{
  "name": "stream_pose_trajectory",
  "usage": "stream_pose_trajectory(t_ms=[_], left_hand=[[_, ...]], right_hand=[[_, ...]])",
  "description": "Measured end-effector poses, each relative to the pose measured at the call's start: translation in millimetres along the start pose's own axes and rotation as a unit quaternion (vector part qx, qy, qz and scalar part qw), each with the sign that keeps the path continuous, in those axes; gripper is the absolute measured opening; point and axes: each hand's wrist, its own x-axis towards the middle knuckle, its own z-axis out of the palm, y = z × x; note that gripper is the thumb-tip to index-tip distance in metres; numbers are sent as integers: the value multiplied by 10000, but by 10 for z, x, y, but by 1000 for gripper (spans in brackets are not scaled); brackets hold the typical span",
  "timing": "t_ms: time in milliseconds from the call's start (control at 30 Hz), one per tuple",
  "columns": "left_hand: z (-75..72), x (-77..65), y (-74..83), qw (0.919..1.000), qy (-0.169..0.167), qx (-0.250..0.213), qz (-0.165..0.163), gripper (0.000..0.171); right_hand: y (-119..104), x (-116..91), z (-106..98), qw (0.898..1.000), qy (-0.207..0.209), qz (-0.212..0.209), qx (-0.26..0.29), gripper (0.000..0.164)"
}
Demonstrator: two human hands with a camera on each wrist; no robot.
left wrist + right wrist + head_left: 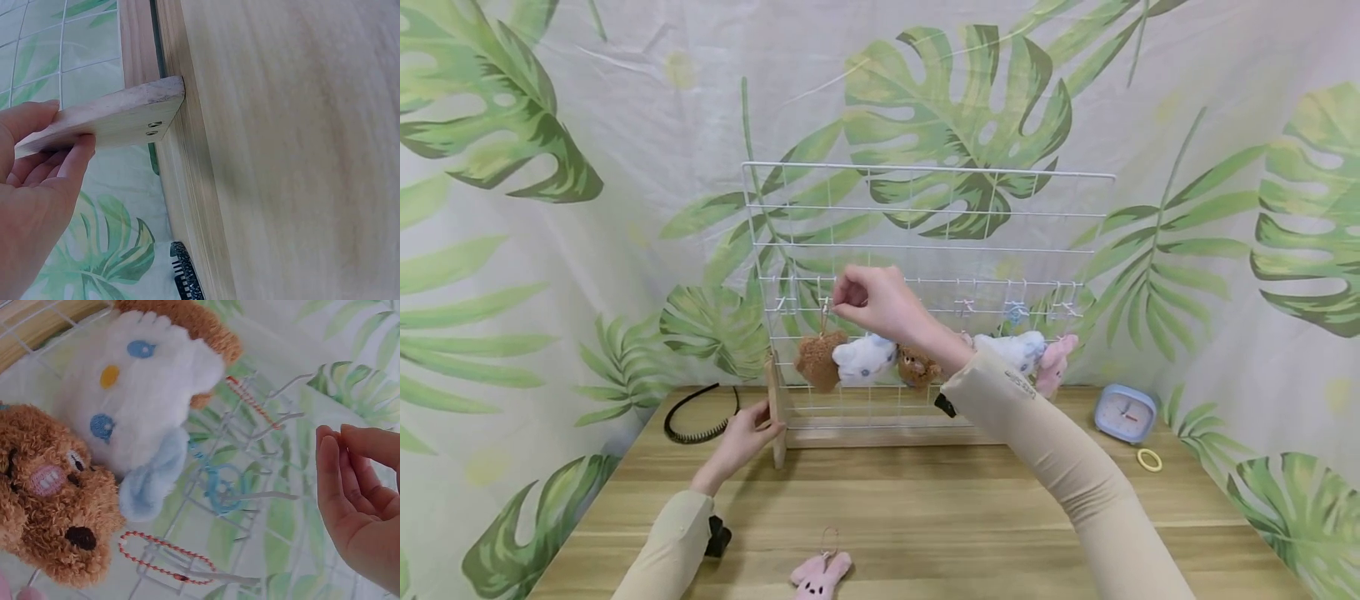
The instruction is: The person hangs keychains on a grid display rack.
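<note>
My left hand [741, 442] grips the upright wooden end board [119, 112] of a rack, thumb on one face and fingers on the other. In front of the white wire grid [925, 247], my right hand [883, 300] is raised with thumb and fingertips together; nothing shows between them. Beside it, an orange bead chain [253, 403] loops over a hook, and a brown plush [820, 360] hangs at the row's left end. Further along hang a white plush with blue eyes [125, 381], a brown plush with a pink muzzle [56, 494], another white plush [1015, 350] and a pink one [1055, 367].
A pink plush keychain [820, 575] lies at the table's [1000, 525] front. Left of the rack is a black toothed headband [696, 435]. A blue clock [1125, 413] and a yellow ring [1149, 460] are at the right. Leaf-print cloth [625, 108] hangs behind.
</note>
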Motion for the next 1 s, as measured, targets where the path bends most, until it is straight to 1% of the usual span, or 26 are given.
stream_pose_trajectory(t_ms=[67,167,267,333,400,533,633,700,833,1000], left_hand=[[-4,-11,-9,10000,16,7,0,51],[-13,-13,0,10000,31,-10,38,50],[-11,2,10,10000,53,-6,55,49],[-7,9,13,10000,52,0,42,50],[-1,12,8,10000,61,8,9,50],[13,-2,-9,10000,40,47,0,51],[12,-6,-13,10000,40,27,-15,51],[8,-10,-7,10000,30,-23,-33,51],[-2,-15,17,9999,-21,-101,-35,50],[-13,-14,28,9998,-52,-160,-55,52]], right_hand=[[-31,-91,28,9999,-56,-133,69,4],[-37,-263,131,9989,-290,-378,27,4],[35,-485,341,9958,-653,-640,6,6],[121,-642,527,9932,-929,-699,73,6],[225,-791,738,9908,-1211,-572,176,6],[474,-1061,1203,9826,-1816,93,390,4],[647,-1214,1524,9737,-2201,522,251,3],[732,-1291,1699,9694,-2354,686,111,3],[818,-1374,1928,9632,-2501,971,-134,4],[784,-1373,2053,9568,-2575,1245,-530,10]])
